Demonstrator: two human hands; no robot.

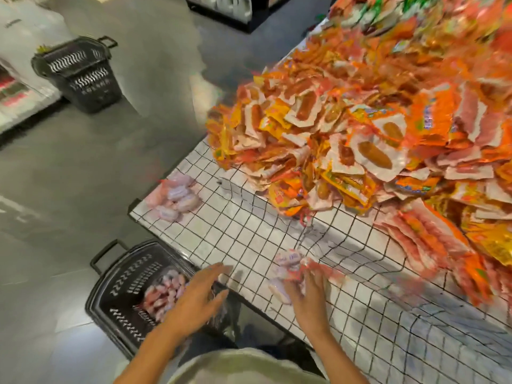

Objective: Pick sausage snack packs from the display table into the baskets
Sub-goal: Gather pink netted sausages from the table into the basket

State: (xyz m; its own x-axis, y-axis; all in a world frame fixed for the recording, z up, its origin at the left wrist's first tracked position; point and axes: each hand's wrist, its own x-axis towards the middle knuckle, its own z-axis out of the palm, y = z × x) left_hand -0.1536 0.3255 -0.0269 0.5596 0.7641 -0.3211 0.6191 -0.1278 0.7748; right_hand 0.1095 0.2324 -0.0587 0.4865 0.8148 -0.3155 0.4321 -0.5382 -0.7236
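Note:
A big heap of orange and yellow sausage snack packs (360, 120) covers the display table (238, 234), which has a white top with a black grid. A small cluster of pale pink packs (288, 260) lies near the table's front edge, and my right hand (310, 289) rests on them with fingers curled over them; blur hides the grip. My left hand (199, 292) hovers open over the table's edge, above a black basket (116, 295) on the floor that holds several pink packs (163, 295).
Another small pile of pink packs (174, 198) sits at the table's left corner. A second black basket (80, 73) stands on the grey floor at the far left beside a low white shelf (16, 87). A dark display stand (238, 12) is at the back.

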